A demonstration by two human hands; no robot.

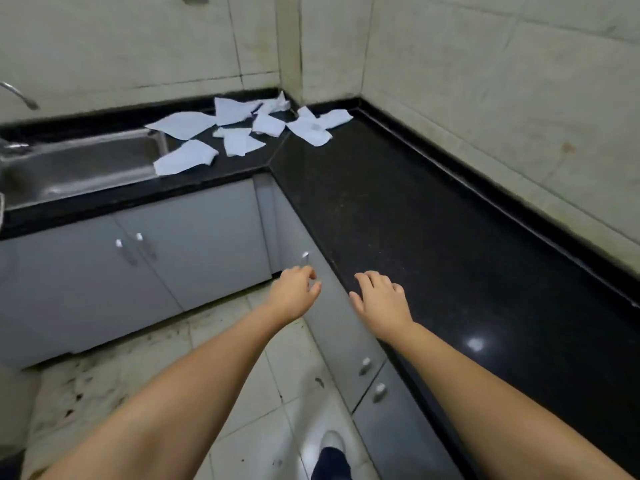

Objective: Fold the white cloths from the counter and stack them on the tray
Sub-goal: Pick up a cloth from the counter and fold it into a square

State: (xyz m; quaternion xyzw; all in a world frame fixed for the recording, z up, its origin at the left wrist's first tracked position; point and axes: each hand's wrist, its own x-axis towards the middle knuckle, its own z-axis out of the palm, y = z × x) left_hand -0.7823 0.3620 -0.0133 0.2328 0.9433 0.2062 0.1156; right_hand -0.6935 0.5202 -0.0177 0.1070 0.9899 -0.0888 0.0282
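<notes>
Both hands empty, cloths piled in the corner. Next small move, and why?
Probably step forward and reach the left hand toward the nearest white cloth by the sink. Both it and the right hand hold nothing and hover near the counter's front edge, well short of the unfolded cloths in the far corner. No tray shows in this view.

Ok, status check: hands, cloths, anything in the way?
Left hand and right hand both open, holding nothing. Cloths unfolded, scattered in the counter corner by the sink. No tray in view. Path unobstructed.
</notes>
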